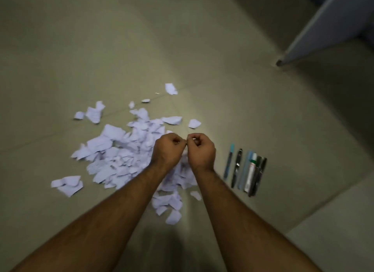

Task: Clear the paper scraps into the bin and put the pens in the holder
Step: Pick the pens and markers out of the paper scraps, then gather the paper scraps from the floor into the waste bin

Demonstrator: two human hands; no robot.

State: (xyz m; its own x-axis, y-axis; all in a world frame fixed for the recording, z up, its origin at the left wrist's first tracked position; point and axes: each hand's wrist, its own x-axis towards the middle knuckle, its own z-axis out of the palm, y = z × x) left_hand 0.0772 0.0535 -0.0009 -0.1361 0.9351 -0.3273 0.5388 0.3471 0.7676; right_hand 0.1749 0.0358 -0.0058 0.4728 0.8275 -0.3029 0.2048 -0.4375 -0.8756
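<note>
One big heap of white paper scraps (129, 156) is spread on the floor (202, 48), with about ten loose bits scattered round its edges. To its right, a row of roughly six pens (245, 170) lies side by side. Left hand (169, 150) and right hand (201, 149) hang over the heap, fingers curled shut, knuckles touching; anything pinched between them is too small to tell. One grey panel (323, 28) sits far right.
</note>
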